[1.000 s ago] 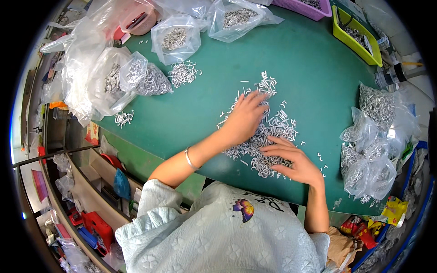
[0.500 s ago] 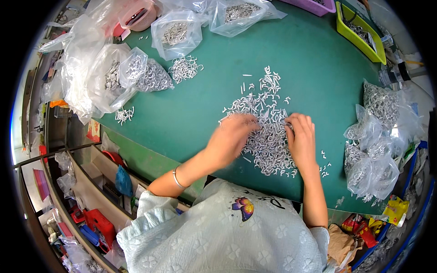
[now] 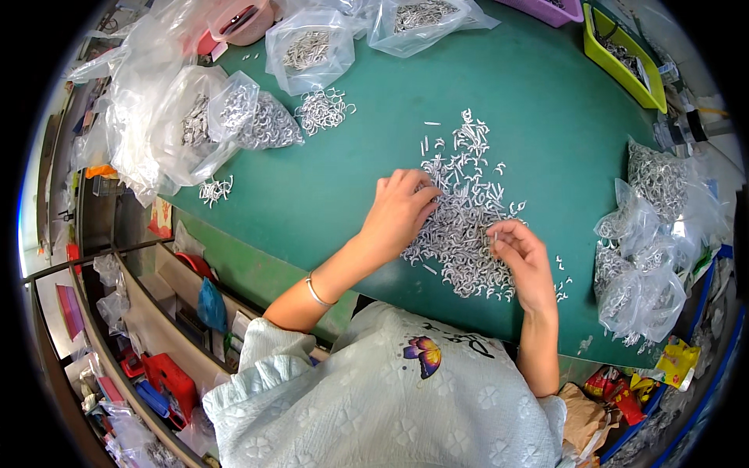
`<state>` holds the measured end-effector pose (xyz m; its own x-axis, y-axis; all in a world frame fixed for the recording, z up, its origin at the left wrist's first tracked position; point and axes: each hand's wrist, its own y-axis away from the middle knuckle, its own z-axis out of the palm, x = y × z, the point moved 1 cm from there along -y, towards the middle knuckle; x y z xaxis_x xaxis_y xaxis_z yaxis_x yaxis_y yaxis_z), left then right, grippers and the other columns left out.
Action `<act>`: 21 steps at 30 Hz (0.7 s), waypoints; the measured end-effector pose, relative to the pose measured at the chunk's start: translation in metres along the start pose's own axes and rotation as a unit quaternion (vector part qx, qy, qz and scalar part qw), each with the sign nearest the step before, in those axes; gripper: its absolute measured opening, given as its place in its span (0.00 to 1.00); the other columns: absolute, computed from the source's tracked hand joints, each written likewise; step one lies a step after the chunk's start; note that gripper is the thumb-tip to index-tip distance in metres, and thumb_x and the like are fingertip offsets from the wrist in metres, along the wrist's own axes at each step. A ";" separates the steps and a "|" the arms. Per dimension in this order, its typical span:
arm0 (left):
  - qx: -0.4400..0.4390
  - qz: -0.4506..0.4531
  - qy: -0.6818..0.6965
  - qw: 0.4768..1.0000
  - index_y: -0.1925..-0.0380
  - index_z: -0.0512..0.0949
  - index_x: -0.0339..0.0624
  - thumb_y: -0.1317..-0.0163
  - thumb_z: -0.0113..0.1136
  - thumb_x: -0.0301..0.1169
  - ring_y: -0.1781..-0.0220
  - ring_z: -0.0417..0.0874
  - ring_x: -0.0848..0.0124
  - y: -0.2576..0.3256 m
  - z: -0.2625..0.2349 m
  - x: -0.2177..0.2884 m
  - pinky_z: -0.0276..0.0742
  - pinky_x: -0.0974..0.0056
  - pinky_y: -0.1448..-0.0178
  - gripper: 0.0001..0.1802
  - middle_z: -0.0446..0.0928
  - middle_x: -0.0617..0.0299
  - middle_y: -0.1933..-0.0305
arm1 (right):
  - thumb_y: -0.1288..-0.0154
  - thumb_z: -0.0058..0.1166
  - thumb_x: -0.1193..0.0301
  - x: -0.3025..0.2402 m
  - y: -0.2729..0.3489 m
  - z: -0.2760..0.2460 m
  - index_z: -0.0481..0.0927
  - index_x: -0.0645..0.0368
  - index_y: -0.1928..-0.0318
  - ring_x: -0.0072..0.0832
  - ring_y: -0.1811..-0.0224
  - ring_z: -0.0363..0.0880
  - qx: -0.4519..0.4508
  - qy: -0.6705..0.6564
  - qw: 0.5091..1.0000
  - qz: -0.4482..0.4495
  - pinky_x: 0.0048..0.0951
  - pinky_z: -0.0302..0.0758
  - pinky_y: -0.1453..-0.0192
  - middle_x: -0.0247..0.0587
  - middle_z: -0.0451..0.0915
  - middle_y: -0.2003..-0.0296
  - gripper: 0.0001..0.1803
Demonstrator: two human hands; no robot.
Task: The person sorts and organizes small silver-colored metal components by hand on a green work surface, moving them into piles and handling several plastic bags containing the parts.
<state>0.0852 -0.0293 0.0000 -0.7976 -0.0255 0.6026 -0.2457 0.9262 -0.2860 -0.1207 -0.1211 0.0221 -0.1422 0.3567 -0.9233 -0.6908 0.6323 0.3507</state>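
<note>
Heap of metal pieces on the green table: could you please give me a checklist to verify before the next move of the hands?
1. Left hand at the heap: ok, fingers at its left edge.
2. Piece held in the left hand: cannot tell, the fingertips are partly hidden.
3. Right hand at the heap: ok, at its right side.
4. No stray pieces beside the heap: not ok, several lie to the right.
5. Bracelet away from the pieces: ok, on the left wrist.

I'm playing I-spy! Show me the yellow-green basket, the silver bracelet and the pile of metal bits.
Yellow-green basket point(image 3: 612, 68): head view, on its side wall.
Silver bracelet point(image 3: 312, 292): head view, on its curved band.
Pile of metal bits point(image 3: 470, 242): head view, on its middle.
</note>
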 end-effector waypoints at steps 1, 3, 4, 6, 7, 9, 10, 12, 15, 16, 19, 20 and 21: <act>-0.005 0.011 -0.002 1.000 0.64 0.77 0.41 0.45 0.63 0.23 0.54 0.73 0.60 0.000 0.001 -0.001 0.64 0.58 0.51 0.08 0.73 0.61 0.56 | 0.36 0.49 0.81 0.000 -0.001 0.002 0.77 0.61 0.56 0.18 0.66 0.71 -0.029 -0.085 0.996 0.013 0.19 0.67 0.60 0.32 0.75 0.65 0.09; -0.031 0.018 0.001 0.999 0.63 0.77 0.42 0.45 0.63 0.23 0.53 0.73 0.61 0.000 0.001 -0.002 0.64 0.58 0.51 0.09 0.73 0.61 0.56 | 0.36 0.51 0.80 -0.002 -0.004 0.004 0.77 0.60 0.55 0.17 0.67 0.70 -0.084 -0.251 0.964 0.039 0.19 0.67 0.60 0.31 0.74 0.66 0.09; -0.051 0.013 0.004 0.999 0.62 0.78 0.42 0.45 0.63 0.23 0.53 0.73 0.61 0.001 -0.002 -0.002 0.64 0.58 0.50 0.10 0.73 0.61 0.56 | 0.36 0.52 0.80 -0.002 -0.004 0.002 0.77 0.61 0.56 0.18 0.68 0.69 -0.073 -0.258 0.963 0.029 0.20 0.67 0.61 0.31 0.73 0.67 0.08; -0.086 0.010 0.021 0.996 0.60 0.78 0.42 0.45 0.64 0.23 0.52 0.73 0.60 0.008 -0.007 -0.003 0.64 0.58 0.49 0.12 0.73 0.61 0.55 | 0.36 0.54 0.78 -0.003 -0.005 -0.002 0.76 0.62 0.57 0.18 0.69 0.69 -0.056 -0.274 0.960 0.011 0.21 0.67 0.63 0.29 0.72 0.69 0.07; -0.101 0.014 0.036 0.994 0.59 0.78 0.42 0.46 0.64 0.23 0.52 0.73 0.60 0.013 -0.009 -0.003 0.64 0.58 0.48 0.12 0.73 0.61 0.55 | 0.37 0.56 0.77 -0.001 -0.007 -0.002 0.76 0.62 0.57 0.19 0.70 0.69 -0.004 -0.104 0.995 -0.009 0.23 0.67 0.64 0.30 0.71 0.70 0.08; -0.083 0.003 0.050 0.995 0.58 0.78 0.42 0.45 0.63 0.24 0.50 0.73 0.59 0.017 -0.011 0.003 0.64 0.57 0.46 0.14 0.73 0.60 0.52 | 0.39 0.58 0.76 0.000 -0.012 0.005 0.76 0.63 0.57 0.22 0.71 0.69 0.101 0.238 0.965 -0.047 0.25 0.66 0.66 0.32 0.70 0.72 0.10; -0.049 -0.012 0.049 0.998 0.56 0.77 0.42 0.45 0.63 0.24 0.48 0.73 0.58 0.016 -0.012 0.008 0.64 0.57 0.45 0.15 0.73 0.59 0.50 | 0.42 0.61 0.75 -0.005 -0.016 0.012 0.76 0.63 0.57 0.30 0.71 0.71 0.138 0.390 0.902 -0.121 0.31 0.66 0.65 0.39 0.71 0.72 0.13; -0.021 -0.008 0.028 0.999 0.54 0.77 0.42 0.45 0.63 0.25 0.44 0.71 0.57 0.014 -0.006 0.015 0.63 0.55 0.41 0.16 0.72 0.58 0.46 | 0.43 0.62 0.75 0.005 -0.027 0.019 0.77 0.61 0.58 0.36 0.70 0.72 0.137 0.498 0.828 -0.220 0.34 0.66 0.62 0.43 0.71 0.71 0.13; -0.059 0.043 -0.025 0.997 0.51 0.76 0.42 0.44 0.63 0.27 0.36 0.68 0.56 0.016 0.007 0.018 0.60 0.50 0.35 0.18 0.71 0.57 0.41 | 0.44 0.62 0.74 0.008 -0.035 0.021 0.77 0.60 0.61 0.42 0.67 0.73 0.135 0.535 0.801 -0.232 0.38 0.65 0.59 0.44 0.74 0.70 0.10; -0.081 0.055 -0.037 0.995 0.51 0.76 0.42 0.43 0.63 0.27 0.34 0.66 0.56 0.021 0.008 0.021 0.58 0.49 0.33 0.19 0.70 0.57 0.40 | 0.44 0.62 0.74 0.006 -0.034 0.017 0.77 0.60 0.62 0.41 0.67 0.73 0.136 0.540 0.800 -0.223 0.38 0.65 0.59 0.43 0.74 0.70 0.09; -0.114 0.077 -0.040 0.990 0.50 0.77 0.41 0.43 0.62 0.26 0.34 0.67 0.56 0.035 -0.004 0.028 0.55 0.46 0.31 0.18 0.71 0.57 0.40 | 0.42 0.60 0.76 -0.001 -0.024 0.006 0.76 0.61 0.64 0.36 0.71 0.71 0.112 0.461 0.864 -0.170 0.35 0.65 0.62 0.41 0.72 0.73 0.07; -0.119 0.082 -0.037 0.989 0.51 0.77 0.41 0.43 0.62 0.26 0.35 0.67 0.56 0.040 -0.008 0.029 0.57 0.46 0.32 0.18 0.71 0.57 0.40 | 0.42 0.59 0.76 -0.003 -0.018 0.002 0.76 0.61 0.65 0.34 0.72 0.70 0.101 0.419 0.891 -0.146 0.33 0.65 0.64 0.40 0.71 0.74 0.06; -0.124 0.086 -0.033 0.988 0.51 0.77 0.41 0.43 0.61 0.25 0.36 0.68 0.56 0.042 -0.010 0.030 0.58 0.47 0.33 0.18 0.71 0.57 0.41 | 0.41 0.58 0.76 0.001 -0.014 -0.002 0.75 0.62 0.65 0.33 0.74 0.68 0.101 0.338 0.928 -0.118 0.32 0.65 0.66 0.40 0.69 0.75 0.06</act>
<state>0.0565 0.0124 0.0135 -0.8521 0.1235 0.5086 0.0331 0.9825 -0.1832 -0.1129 -0.1308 0.0157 -0.4633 -0.2773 -0.8417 -0.6224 0.7779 0.0863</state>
